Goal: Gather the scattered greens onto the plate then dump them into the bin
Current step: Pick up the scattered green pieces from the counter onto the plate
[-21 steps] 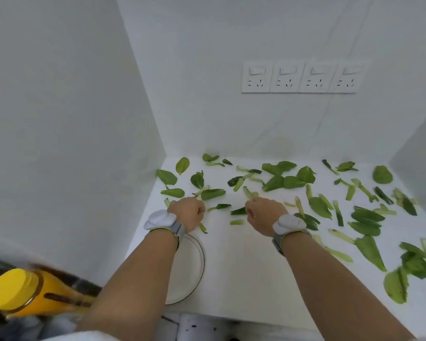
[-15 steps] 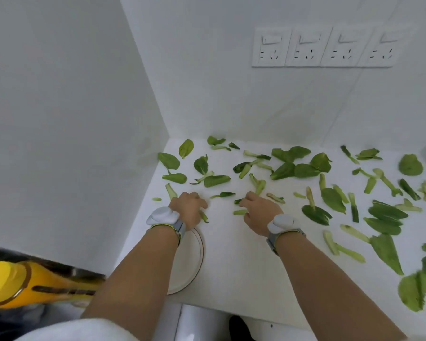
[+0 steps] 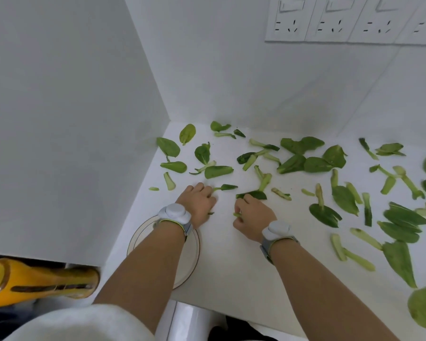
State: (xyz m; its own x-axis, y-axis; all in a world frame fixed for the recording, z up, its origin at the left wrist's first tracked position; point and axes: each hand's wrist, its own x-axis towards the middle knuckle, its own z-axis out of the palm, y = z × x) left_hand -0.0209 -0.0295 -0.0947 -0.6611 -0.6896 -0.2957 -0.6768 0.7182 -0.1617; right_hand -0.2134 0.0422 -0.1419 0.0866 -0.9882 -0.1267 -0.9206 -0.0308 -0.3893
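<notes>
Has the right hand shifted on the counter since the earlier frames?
Yes. The right hand has drawn back toward the person, away from the stem pieces it was beside; they now lie beyond its fingertips.

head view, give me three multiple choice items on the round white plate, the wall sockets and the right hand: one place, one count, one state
1. Where is the round white plate?
A. under the left forearm, at the counter's near edge
B. against the back wall
C. far right

2. How many white wall sockets show?
A. one
B. two
C. at least four

3. What is the right hand doing?
A. lying flat and open
B. pinching a pale green stem piece
C. lifting the plate

Key: 1 A, the forearm crosses it; 2 C, four panels sit side by side; 3 B, its fingers curl on the piece.
</notes>
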